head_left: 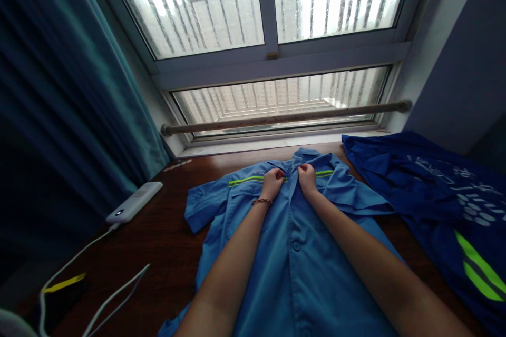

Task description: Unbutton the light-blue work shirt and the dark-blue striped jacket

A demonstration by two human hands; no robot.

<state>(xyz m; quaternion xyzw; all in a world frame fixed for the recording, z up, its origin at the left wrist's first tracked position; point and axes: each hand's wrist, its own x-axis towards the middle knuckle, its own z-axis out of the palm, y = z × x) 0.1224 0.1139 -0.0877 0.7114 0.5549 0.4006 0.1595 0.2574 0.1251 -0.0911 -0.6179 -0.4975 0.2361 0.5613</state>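
Note:
A light blue short-sleeved work shirt (253, 253) with yellow-green stripes lies front up on the brown wooden surface, its collar toward the window. My left hand (273, 183), with a bracelet at the wrist, pinches the shirt's front edge below the collar. Just to the right, my right hand (307, 178) pinches the other front edge near the collar. The two hands are a little apart, and fabric shows between them. Lower on the front placket a round button (296, 246) is visible. What exactly lies between the fingertips is too small to make out.
To the right lies a dark blue garment (430, 189) with white print. A white power bank (134, 202) with a white cable (75, 258) rests at left by the blue curtain (90, 73). Beyond the shirt, a metal rail (284, 118) crosses the window.

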